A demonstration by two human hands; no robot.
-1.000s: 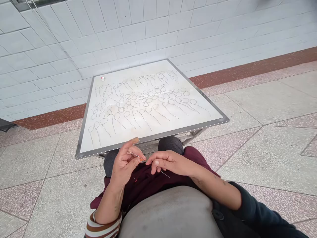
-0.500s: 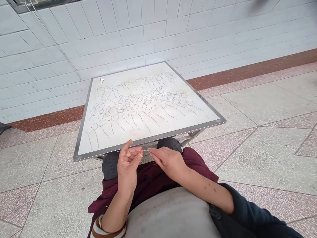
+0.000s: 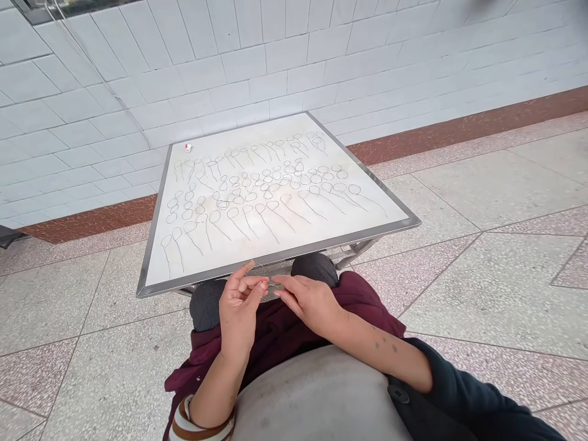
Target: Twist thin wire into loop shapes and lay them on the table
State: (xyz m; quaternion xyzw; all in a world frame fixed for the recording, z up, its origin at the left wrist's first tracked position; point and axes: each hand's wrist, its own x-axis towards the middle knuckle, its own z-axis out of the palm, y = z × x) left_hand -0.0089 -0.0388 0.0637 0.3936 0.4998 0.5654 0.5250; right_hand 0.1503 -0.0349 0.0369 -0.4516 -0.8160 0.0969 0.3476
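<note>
My left hand [image 3: 239,306] is closed in a pinch, thumb against fingertips, on a thin wire [image 3: 275,284] in front of my lap. One of its fingers points up beside the table edge. Close to the pinch is my right hand [image 3: 315,301], its index finger and thumb slightly apart around the wire's end. The wire is very fine, so its full shape and any contact with the right fingertips are hard to make out. Ahead of both hands, the white table [image 3: 321,233] bears rows of thin wire pieces, some single loops with long tails [image 3: 234,213], others small double loops [image 3: 264,180].
A small white and red object [image 3: 188,147] sits at the table's far left corner. Grey metal edging [image 3: 275,255] frames the tabletop. Behind it rises a white tiled wall [image 3: 257,73]. My knees [image 3: 315,266] are by the table's front edge, above a speckled floor [image 3: 459,275].
My hands have come closer together. The right thumb has parted from its index finger, and the left raised finger has tipped to the right. The wire pieces on the table lie as before.
</note>
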